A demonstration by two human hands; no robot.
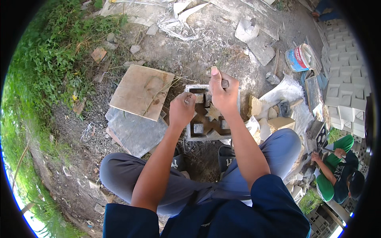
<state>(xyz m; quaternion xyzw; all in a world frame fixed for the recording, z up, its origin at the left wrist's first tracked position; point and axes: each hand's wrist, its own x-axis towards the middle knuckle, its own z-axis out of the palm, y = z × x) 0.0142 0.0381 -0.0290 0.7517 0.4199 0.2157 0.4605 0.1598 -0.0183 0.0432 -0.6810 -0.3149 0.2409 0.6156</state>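
A square concrete ventilation block (205,137) with a star-shaped middle and cut-out openings lies on the ground between my feet. Over its left side, my left hand (182,109) is closed in a fist. A small greyish end shows at its top; the rest of what it grips is hidden. My right hand (224,91) is closed above the block's upper right part, thumb pointing up and away. A dark, round-ended handle (225,83) shows in its grasp, and the remainder of that tool is out of sight.
A brown board (141,90) and a grey slab (137,133) lie left of the block. Rubble and a white sack (287,93) lie right. Beyond are a paint bucket (300,58) and stacked pale blocks (345,67). Another person (339,174) works at far right.
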